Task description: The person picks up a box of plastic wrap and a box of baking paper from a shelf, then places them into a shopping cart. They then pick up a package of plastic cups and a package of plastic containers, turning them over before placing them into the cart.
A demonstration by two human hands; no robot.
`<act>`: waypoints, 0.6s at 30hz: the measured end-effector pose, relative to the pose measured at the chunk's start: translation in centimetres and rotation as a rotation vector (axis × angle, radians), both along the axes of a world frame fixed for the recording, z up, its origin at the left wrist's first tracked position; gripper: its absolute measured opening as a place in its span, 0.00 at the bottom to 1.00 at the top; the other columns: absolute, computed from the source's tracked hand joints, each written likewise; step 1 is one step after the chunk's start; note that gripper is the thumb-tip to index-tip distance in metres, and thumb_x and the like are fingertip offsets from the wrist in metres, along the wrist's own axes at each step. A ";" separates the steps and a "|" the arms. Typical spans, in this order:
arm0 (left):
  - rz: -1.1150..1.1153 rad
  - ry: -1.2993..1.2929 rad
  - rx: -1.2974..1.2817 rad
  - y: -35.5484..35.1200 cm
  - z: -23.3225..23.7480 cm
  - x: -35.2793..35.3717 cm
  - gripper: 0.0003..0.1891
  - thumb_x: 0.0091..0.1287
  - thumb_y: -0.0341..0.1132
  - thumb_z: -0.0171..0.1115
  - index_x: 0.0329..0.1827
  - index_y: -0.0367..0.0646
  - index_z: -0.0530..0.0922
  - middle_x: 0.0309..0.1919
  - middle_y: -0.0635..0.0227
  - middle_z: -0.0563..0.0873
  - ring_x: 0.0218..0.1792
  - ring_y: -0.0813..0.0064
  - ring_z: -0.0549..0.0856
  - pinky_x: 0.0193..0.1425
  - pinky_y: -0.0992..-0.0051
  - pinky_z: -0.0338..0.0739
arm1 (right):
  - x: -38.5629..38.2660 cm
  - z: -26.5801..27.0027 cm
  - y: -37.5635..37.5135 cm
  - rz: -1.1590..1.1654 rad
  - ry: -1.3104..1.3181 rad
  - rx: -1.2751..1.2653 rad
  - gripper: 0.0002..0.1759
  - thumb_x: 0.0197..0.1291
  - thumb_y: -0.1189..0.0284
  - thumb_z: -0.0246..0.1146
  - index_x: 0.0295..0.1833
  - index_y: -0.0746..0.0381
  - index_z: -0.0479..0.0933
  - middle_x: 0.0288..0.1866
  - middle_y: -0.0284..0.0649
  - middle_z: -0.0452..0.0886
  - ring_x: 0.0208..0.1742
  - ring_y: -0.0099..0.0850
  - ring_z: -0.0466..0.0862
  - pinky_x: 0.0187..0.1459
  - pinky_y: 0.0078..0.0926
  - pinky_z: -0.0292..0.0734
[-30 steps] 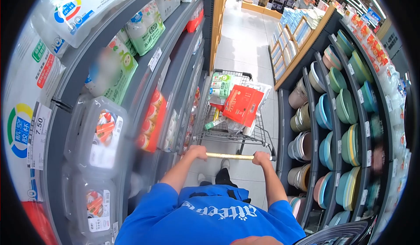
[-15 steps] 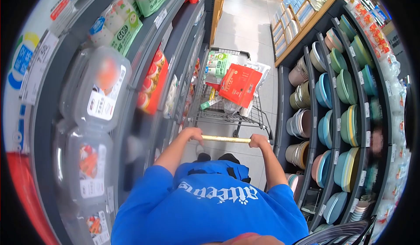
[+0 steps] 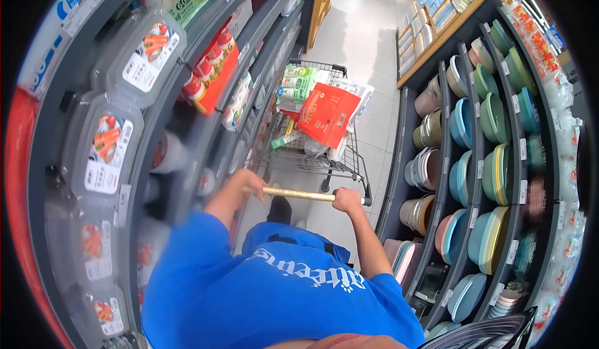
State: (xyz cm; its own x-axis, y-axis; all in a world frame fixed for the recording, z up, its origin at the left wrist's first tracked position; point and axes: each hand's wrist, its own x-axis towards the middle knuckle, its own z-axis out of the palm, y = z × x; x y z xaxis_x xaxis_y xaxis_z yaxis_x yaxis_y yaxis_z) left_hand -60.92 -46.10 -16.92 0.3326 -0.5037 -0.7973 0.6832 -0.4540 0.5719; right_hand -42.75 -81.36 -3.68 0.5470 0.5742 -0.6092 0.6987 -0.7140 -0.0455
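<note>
My left hand (image 3: 245, 183) is at the left end of the gold-coloured handle (image 3: 299, 194) of a shopping cart, its fingers curled at the bar. Round the right part of the same handle my right hand (image 3: 347, 199) is closed. Ahead of the handle is the dark wire cart (image 3: 362, 173). A large red package (image 3: 329, 113) lies tilted on top of its load. Behind it is a green and white pack (image 3: 302, 82); a small green and white box (image 3: 286, 139) lies near the front left. White plastic packaging (image 3: 359, 89) shows at the right, partly covered.
Close on my left, a shelf holds clear plastic food boxes (image 3: 106, 146) and a red pack (image 3: 215, 65). Shelves on the right carry stacked basins (image 3: 493, 115) and buckets (image 3: 423, 168). A wooden display rack (image 3: 437, 28) stands farther ahead, beside the tiled aisle floor (image 3: 359, 21).
The cart and both hands have shifted slightly left in view. Shelf goods at the left have slid and turned in view. My left wrist is bent more, and my feet have changed position.
</note>
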 end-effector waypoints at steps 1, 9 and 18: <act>-0.006 0.095 -0.001 -0.6 -0.3 -0.5 0.36 0.55 0.40 0.77 0.70 0.54 0.73 0.55 0.66 0.78 0.56 0.62 0.75 0.56 0.55 0.74 | -0.5 -0.2 -0.4 0.003 -0.010 0.009 0.15 0.54 0.67 0.59 0.44 0.54 0.88 0.45 0.46 0.89 0.48 0.46 0.88 0.49 0.45 0.84; 0.007 0.139 0.017 -5.9 1.5 -6.6 0.47 0.57 0.40 0.76 0.80 0.56 0.61 0.72 0.71 0.72 0.68 0.74 0.72 0.59 0.69 0.76 | -4.8 -0.3 -3.3 0.088 0.000 -0.067 0.15 0.53 0.67 0.60 0.41 0.61 0.87 0.42 0.51 0.89 0.45 0.47 0.89 0.48 0.44 0.84; 0.050 0.150 -0.063 -11.8 -0.9 -14.5 0.46 0.58 0.44 0.76 0.80 0.60 0.61 0.74 0.72 0.71 0.74 0.69 0.68 0.69 0.61 0.71 | -9.9 -1.8 -7.7 0.168 0.044 -0.138 0.16 0.52 0.67 0.58 0.42 0.56 0.88 0.42 0.48 0.89 0.46 0.46 0.89 0.48 0.44 0.84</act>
